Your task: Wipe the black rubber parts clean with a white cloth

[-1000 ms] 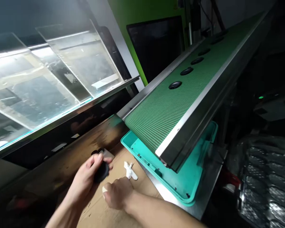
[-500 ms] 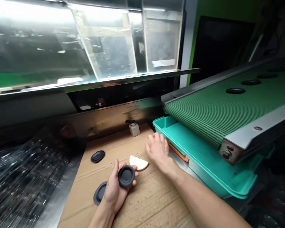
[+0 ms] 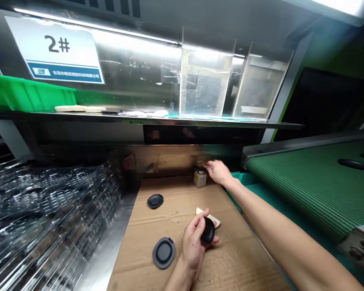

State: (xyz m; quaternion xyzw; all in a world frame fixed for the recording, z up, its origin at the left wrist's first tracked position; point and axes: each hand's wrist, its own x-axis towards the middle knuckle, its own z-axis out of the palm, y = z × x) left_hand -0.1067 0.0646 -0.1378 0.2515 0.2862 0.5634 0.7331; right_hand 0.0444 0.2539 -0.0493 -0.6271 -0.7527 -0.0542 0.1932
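Observation:
My left hand (image 3: 194, 242) is closed round a round black part (image 3: 208, 230), above the cardboard (image 3: 182, 206). Partly behind it lies a cream-coloured pad (image 3: 212, 218). My right hand (image 3: 219, 171) reaches to the back of the cardboard, its fingertips beside the top of a small square bottle (image 3: 200, 179); the fingers are pressed together, and what they hold is too small to make out. Two flat black pieces lie on the cardboard to the left: one farther back (image 3: 155, 201), one nearer (image 3: 164, 253).
Clear plastic trays (image 3: 48, 202) are stacked at the left. A green conveyor (image 3: 315, 165) carries black parts at the right, above a teal bin (image 3: 245, 178). A metal shelf (image 3: 121, 118) with a green bin (image 3: 33, 95) spans the back.
The view has swung left. My right hand has moved from beside the teal bin to the small bottle. My left hand has turned the black part, so its hollow face no longer shows.

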